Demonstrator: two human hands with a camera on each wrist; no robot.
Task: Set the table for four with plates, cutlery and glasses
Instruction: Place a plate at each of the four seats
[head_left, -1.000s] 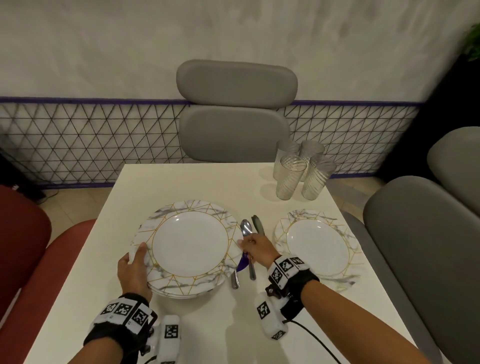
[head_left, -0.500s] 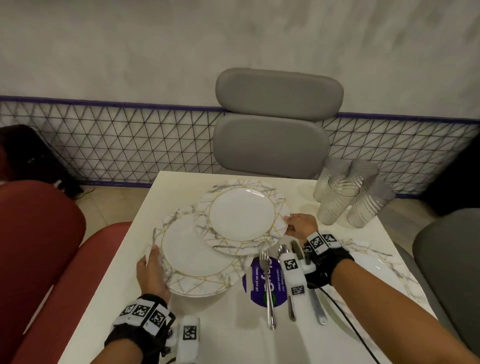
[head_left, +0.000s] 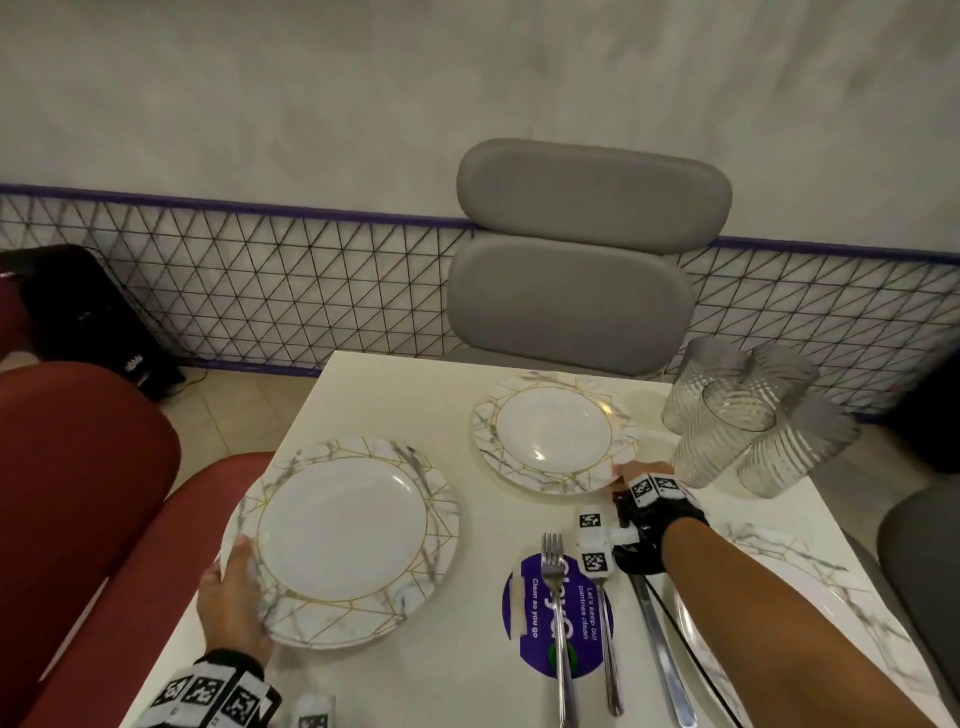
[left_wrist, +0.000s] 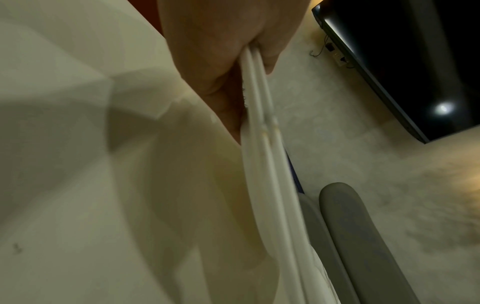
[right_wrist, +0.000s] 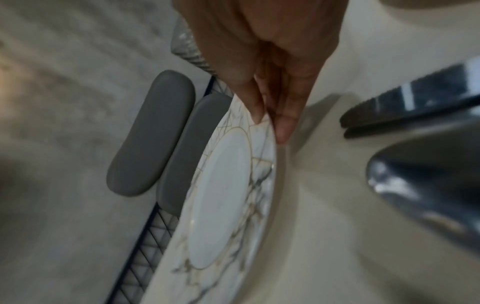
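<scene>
Two stacked marble-patterned plates (head_left: 340, 540) sit at the table's left side, and my left hand (head_left: 234, 597) grips their near-left rim; the left wrist view shows both rims (left_wrist: 259, 115) pinched between thumb and fingers. My right hand (head_left: 631, 475) pinches the near-right rim of a single plate (head_left: 553, 431) at the far end of the white table (head_left: 395, 691), in front of the grey chair. The right wrist view shows thumb and fingers on that plate's rim (right_wrist: 267, 123). A fourth plate (head_left: 810, 613) lies at the right, partly under my right forearm.
Several ribbed glasses (head_left: 748, 415) stand clustered at the far right corner, close to my right hand. A fork (head_left: 558, 623), a spoon and a knife (head_left: 660, 654) lie over a purple sticker (head_left: 540, 613) mid-table. A grey chair (head_left: 576, 260) stands at the far end, red seats (head_left: 78, 493) at left.
My right hand lifted the top plate off the stack and carried it to the far end of the table. My left hand kept hold of the remaining stack at the left.
</scene>
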